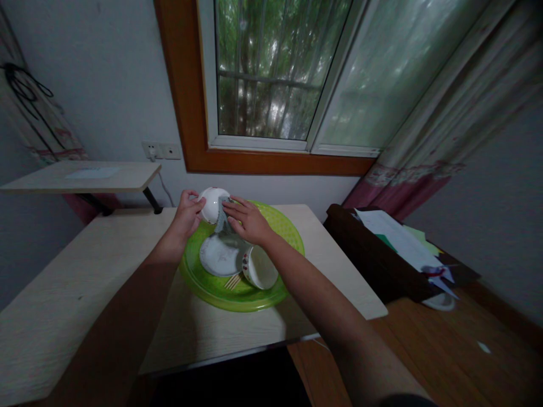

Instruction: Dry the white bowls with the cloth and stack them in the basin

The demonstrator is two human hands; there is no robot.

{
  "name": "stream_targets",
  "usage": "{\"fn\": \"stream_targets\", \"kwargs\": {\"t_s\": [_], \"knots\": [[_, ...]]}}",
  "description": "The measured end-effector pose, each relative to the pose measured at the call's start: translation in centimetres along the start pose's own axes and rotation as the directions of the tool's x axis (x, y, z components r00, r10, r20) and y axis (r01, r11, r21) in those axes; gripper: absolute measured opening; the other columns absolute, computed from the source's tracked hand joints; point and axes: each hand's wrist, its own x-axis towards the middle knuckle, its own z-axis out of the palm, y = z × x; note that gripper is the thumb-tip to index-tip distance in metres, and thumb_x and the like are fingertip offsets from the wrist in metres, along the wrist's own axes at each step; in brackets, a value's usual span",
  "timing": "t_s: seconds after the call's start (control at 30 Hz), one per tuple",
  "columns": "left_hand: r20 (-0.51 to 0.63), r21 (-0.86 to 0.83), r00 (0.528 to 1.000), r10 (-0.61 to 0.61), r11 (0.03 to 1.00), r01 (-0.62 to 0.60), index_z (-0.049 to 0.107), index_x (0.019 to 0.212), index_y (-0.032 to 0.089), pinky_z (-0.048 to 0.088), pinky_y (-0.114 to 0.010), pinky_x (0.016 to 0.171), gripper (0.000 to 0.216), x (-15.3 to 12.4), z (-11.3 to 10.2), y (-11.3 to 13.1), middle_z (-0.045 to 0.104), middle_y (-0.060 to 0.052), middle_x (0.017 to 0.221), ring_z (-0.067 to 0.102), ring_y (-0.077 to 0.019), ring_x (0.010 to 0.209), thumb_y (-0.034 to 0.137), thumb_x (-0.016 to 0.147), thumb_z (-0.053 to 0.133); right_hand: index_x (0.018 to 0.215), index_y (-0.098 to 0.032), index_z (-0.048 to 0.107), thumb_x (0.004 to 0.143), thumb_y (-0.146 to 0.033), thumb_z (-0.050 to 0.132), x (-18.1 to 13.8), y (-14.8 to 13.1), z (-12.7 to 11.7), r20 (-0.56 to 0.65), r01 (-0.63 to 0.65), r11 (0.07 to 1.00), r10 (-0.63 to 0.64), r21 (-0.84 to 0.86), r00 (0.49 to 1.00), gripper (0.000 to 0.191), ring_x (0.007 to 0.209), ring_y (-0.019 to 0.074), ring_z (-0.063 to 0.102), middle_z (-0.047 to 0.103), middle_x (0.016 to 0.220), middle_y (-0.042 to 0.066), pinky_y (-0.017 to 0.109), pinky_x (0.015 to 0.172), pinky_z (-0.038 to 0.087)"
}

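Holding the small white bowl (209, 206) at the far left part of the green tray (244, 305), raised off it, grasped at the left edge by the left grip (188, 213). Laying the grey cloth (221, 217) along the bowl's right side with the right grip (251, 220), with fingers stretched out; cannot tell whether pinching the cloth or only pressing it. Judging by that contact, probably partway through wiping this 1 bowl. Cannot tell how much of its surface is covered already, nor make out the inside.

Not yet set down. Left untouched by either grip at this moment: on the tray, the pale plate (218, 260), flat; just beside it, the patterned bowl (263, 268), tilted; near both, the slim sticks (233, 281). Showing no clear sign of being wiped already or not. All carried, with the tray, on the counter (331, 254).
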Motion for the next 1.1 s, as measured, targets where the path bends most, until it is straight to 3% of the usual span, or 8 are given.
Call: {"fn": "stream_targets", "kwargs": {"t_s": [0.13, 0.27, 0.37, 0.53, 0.67, 0.83, 0.93, 1.1], "knots": [[0.022, 0.006, 1.0, -0.006, 1.0, 0.006, 0.039, 0.099, 0.025, 0.05, -0.023, 0.059, 0.051, -0.1, 0.2, 0.1, 0.065, 0.0, 0.089, 0.064, -0.0126, 0.067, 0.024, 0.068, 0.081, 0.148, -0.027, 0.054, 0.103, -0.037, 0.047, 0.1, -0.1, 0.1, -0.013, -0.047, 0.999, 0.047, -0.027, 0.999, 0.046, 0.152, 0.0253, 0.034, 0.05, 0.157, 0.003, 0.053, 0.123, 0.03], [-0.026, -0.014, 0.999, 0.044, 0.999, -0.045, 0.039, 0.097, 0.025, 0.049, -0.021, 0.059, 0.051, -0.1, 0.1, 0.2, 0.062, 0.002, 0.087, 0.063, -0.0115, 0.068, 0.023, 0.068, 0.081, 0.138, -0.022, 0.064, 0.104, -0.037, 0.046, 0.1, 0.2, 0.1, -0.021, -0.149, 0.988, 0.148, -0.044, 0.989, 0.041, 0.15, 0.0278, 0.038, 0.061, 0.146, 0.007, 0.055, 0.122, 0.031], [-0.051, -0.015, 0.997, 0.06, 0.998, -0.061, 0.038, 0.096, 0.025, 0.048, -0.021, 0.058, 0.052, 0.0, 0.0, 0.2, 0.061, 0.003, 0.086, 0.062, -0.0112, 0.068, 0.023, 0.067, 0.081, 0.136, -0.024, 0.065, 0.103, -0.038, 0.047, 0.0, 0.0, -0.1, 0.022, -0.12, 0.992, 0.12, -0.033, 0.992, 0.04, 0.149, 0.0259, 0.041, 0.067, 0.138, 0.008, 0.054, 0.12, 0.034], [-0.011, 0.006, 1.0, 0.02, 1.0, -0.02, 0.037, 0.095, 0.026, 0.045, -0.021, 0.054, 0.052, 0.0, 0.1, 0.1, 0.059, 0.005, 0.08, 0.059, -0.0101, 0.06, 0.022, 0.067, 0.081, 0.149, -0.028, 0.049, 0.104, -0.042, 0.045, 0.0, -0.9, -0.6, 0.034, -0.047, 0.999, 0.046, 0.025, 0.998, 0.048, 0.149, 0.0217, 0.04, 0.053, 0.154, 0.007, 0.049, 0.121, 0.036], [0.03, 0.006, 1.0, 0.009, 1.0, -0.009, 0.037, 0.095, 0.026, 0.045, -0.02, 0.052, 0.053, 0.0, 0.1, 0.0, 0.059, 0.006, 0.077, 0.058, -0.0101, 0.057, 0.023, 0.068, 0.082, 0.157, -0.024, 0.037, 0.104, -0.042, 0.045, 0.1, -0.6, -0.2, 0.024, -0.087, 0.996, 0.087, -0.006, 0.996, 0.056, 0.151, 0.0243, 0.036, 0.048, 0.157, 0.009, 0.05, 0.122, 0.033], [-0.01, -0.048, 0.997, 0.073, 0.996, -0.074, 0.037, 0.093, 0.025, 0.047, -0.02, 0.056, 0.058, 0.3, 0.0, -0.3, 0.061, 0.004, 0.083, 0.061, -0.0107, 0.065, 0.024, 0.063, 0.086, 0.145, -0.019, 0.053, 0.106, -0.043, 0.043, 0.0, 0.0, 0.2, 0.012, -0.197, 0.971, 0.201, -0.135, 0.98, 0.047, 0.147, 0.0262, 0.043, 0.058, 0.148, 0.014, 0.049, 0.12, 0.035], [-0.035, -0.084, 0.995, 0.092, 0.992, -0.095, 0.038, 0.092, 0.025, 0.046, -0.02, 0.057, 0.059, 0.3, 0.1, -0.2, 0.059, 0.004, 0.084, 0.062, -0.0111, 0.068, 0.022, 0.061, 0.088, 0.143, -0.019, 0.056, 0.105, -0.042, 0.045, -0.1, -0.2, 0.0, 0.026, -0.165, 0.975, 0.17, -0.15, 0.985, 0.045, 0.145, 0.0251, 0.046, 0.056, 0.15, 0.013, 0.046, 0.119, 0.037], [-0.039, -0.079, 0.995, 0.087, 0.993, -0.09, 0.038, 0.093, 0.025, 0.047, -0.022, 0.058, 0.057, 0.2, 0.2, -0.1, 0.059, 0.004, 0.083, 0.06, -0.0101, 0.065, 0.02, 0.062, 0.086, 0.15, -0.023, 0.048, 0.104, -0.04, 0.048, 0.0, -0.9, -0.3, 0.04, -0.077, 0.993, 0.081, -0.091, 0.996, 0.049, 0.146, 0.0227, 0.045, 0.051, 0.155, 0.01, 0.044, 0.12, 0.037]]}}
